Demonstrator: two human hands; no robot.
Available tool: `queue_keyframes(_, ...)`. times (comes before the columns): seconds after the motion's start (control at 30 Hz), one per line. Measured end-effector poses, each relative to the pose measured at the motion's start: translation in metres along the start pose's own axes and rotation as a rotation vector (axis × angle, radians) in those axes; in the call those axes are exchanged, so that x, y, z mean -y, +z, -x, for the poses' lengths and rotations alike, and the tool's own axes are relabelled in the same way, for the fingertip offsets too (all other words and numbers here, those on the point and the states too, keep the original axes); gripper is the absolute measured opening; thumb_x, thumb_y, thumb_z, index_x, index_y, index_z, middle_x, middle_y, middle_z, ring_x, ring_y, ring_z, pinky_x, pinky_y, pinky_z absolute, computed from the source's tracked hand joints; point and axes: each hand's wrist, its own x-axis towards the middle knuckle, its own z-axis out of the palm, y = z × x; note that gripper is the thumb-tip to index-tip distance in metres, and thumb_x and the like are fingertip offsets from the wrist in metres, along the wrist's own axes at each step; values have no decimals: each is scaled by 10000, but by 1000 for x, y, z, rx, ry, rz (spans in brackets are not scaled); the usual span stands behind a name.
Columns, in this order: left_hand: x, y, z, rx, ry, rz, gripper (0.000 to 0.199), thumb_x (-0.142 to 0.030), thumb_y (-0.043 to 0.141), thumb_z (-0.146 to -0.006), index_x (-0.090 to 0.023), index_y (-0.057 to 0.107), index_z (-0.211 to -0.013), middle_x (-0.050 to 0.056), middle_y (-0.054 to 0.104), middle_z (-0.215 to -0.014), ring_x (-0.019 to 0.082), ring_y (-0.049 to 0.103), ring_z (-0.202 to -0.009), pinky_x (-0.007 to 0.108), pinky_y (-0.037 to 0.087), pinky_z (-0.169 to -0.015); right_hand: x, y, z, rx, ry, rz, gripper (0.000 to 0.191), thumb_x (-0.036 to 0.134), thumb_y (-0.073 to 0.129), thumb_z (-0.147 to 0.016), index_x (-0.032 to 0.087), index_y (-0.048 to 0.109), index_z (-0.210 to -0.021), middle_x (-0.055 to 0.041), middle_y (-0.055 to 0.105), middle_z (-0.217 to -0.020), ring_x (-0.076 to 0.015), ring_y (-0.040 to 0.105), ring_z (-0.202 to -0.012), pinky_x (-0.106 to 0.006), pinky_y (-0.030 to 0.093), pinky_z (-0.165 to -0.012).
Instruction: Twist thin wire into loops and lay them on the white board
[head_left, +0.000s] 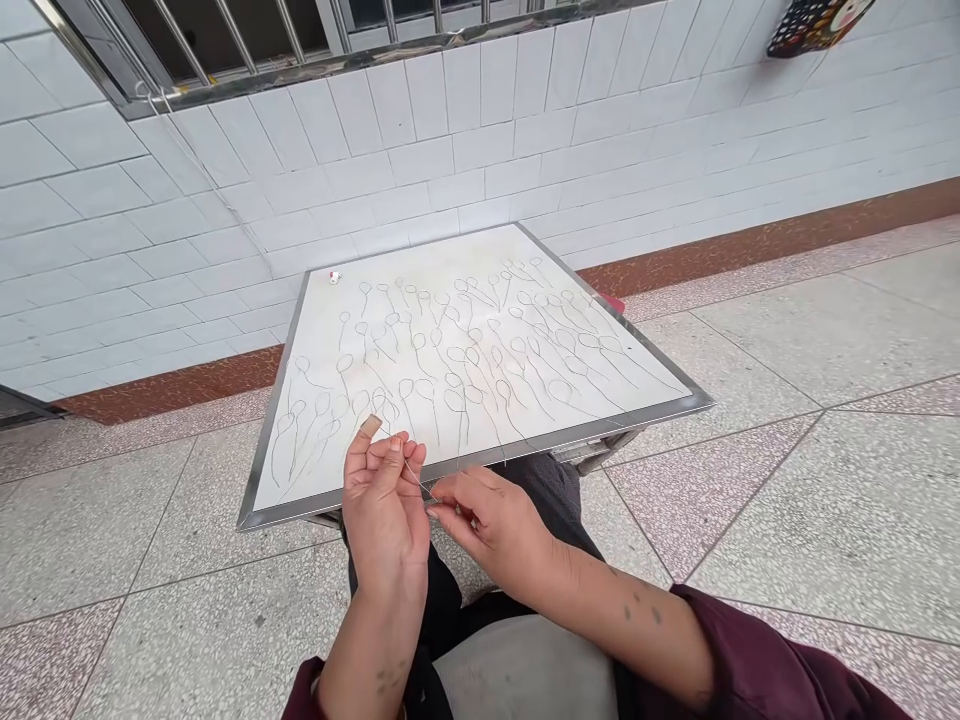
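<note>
Thin wire [415,477] runs between my two hands, just over the near edge of the board [480,455]. My left hand [386,500] pinches one end, fingertips [395,447] pressed together on it; my right hand [495,520] pinches the other end low down. Beyond them I see rows of finished wire loops [465,350] lying on the white board, with a small red-and-white bit [334,277] near its far corner by the tiled wall [525,130].

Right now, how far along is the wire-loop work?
Done: many wire loops lie in rows across the white board. In hand: the left hand and right hand pinch one thin wire between them. Left: cannot tell; no unbent stock shows.
</note>
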Motion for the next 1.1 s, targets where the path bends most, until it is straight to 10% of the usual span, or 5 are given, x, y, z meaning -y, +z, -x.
queue_keyframes(0.43, 1, 0, 5, -50, -44, 19, 328, 27, 661, -797, -178, 703, -1050, -17, 624, -754, 92, 656, -788, 220, 550, -784, 2, 9, 10, -96, -331, 195, 234, 79, 442, -965, 130, 616, -1113, -30, 594, -724, -161, 449, -651, -269, 443, -576)
queue_keyframes(1.1, -3, 1, 0, -12, 18, 64, 345, 35, 660, -774, -186, 695, -1037, -26, 602, -723, 101, 638, -806, 251, 523, -860, 7, 9, 32, 65, -88, 150, 190, 140, 422, -943, 202, 503, -783, -16, 543, -730, -156, 499, -663, -275, 382, -592)
